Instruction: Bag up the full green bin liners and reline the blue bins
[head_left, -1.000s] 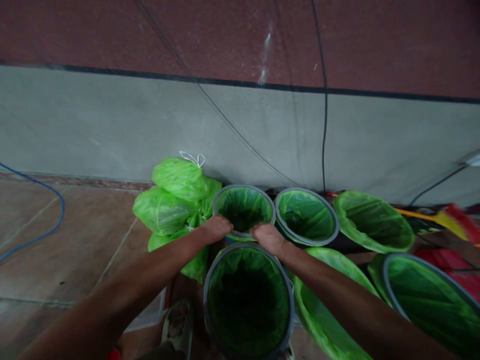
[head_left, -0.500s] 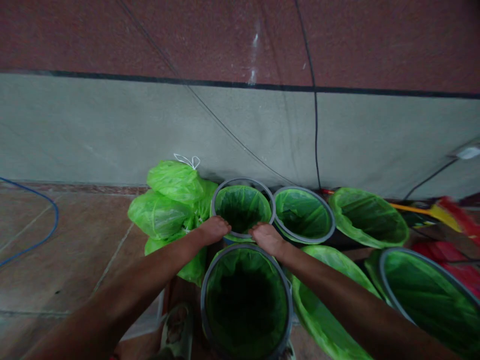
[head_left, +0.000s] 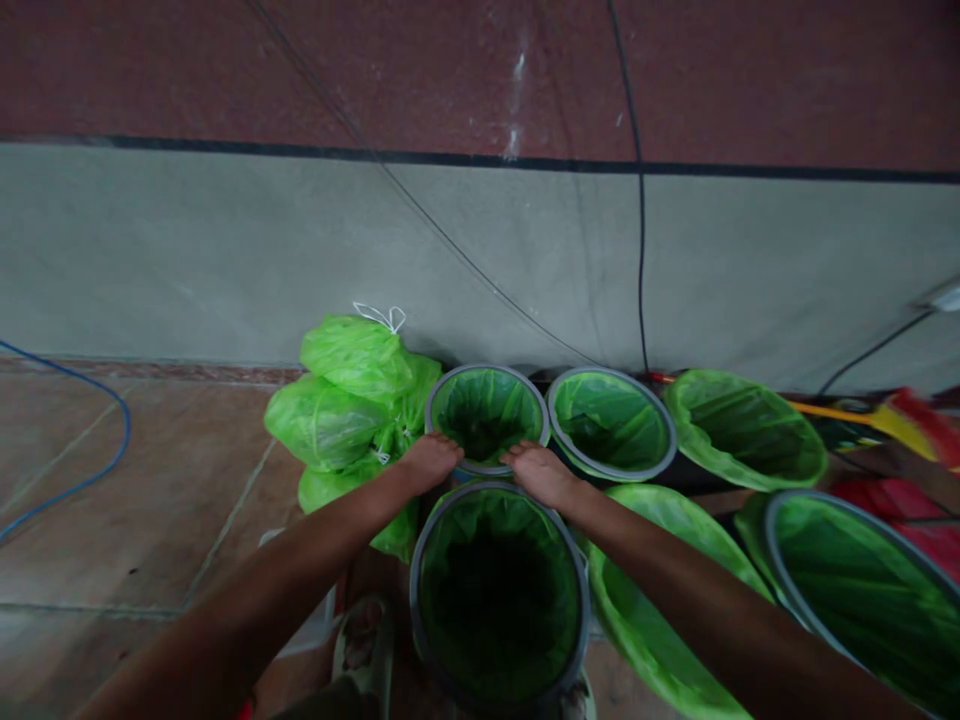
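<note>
My left hand (head_left: 435, 459) and my right hand (head_left: 538, 470) are closed over the near edge of a grey ring (head_left: 429, 405), one at each side. That ring sits on the top of a trash bin lined with a green bag (head_left: 491, 400), by the wall. Directly in front of it stands another lined trash bin (head_left: 414, 590) with its own grey ring, its inside dark. My right hand is close to that nearer rim. My fingertips curl over the ring's edge, and my thumbs are hidden.
Several tied green bags (head_left: 330, 420) are heaped at the left against the wall (head_left: 225, 260). More lined bins (head_left: 611, 425) stand at the right, some without rings. A yellow-handled tool and a red dustpan (head_left: 892, 510) lie far right. A blue cable (head_left: 126, 420) crosses the floor.
The far side of the ring, raised off the back bin before, has come down around the bag's rim. Both my hands stay at its near edge. The view has shifted slightly.
</note>
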